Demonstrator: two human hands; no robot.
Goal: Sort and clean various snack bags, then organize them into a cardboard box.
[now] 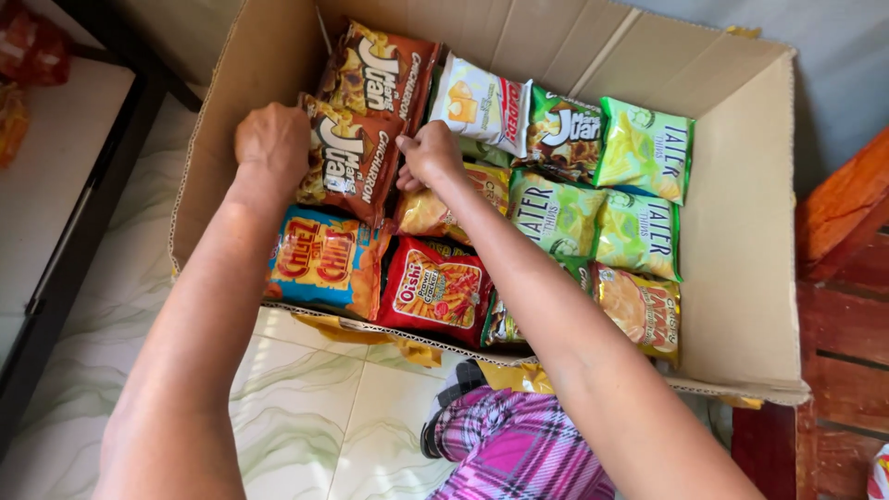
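Note:
A large cardboard box [741, 241] lies open on the floor, packed with snack bags. Both my hands grip one brown snack bag [350, 167] near the box's left wall: my left hand [271, 142] holds its left edge, my right hand [430, 155] pinches its right edge. A second brown bag [381, 69] lies just behind it. Below it are a blue-and-orange bag [322, 259] and a red bag [437, 289]. Several green bags [639, 148] fill the right side, with a white-and-red bag [480, 102] behind my right hand.
A dark-framed white table [56, 176] stands at the left with red packets on it. Red-brown wooden furniture [847, 278] sits at the right. Pale tiled floor [306, 407] lies in front of the box, beside my pink plaid-clad leg [519, 454].

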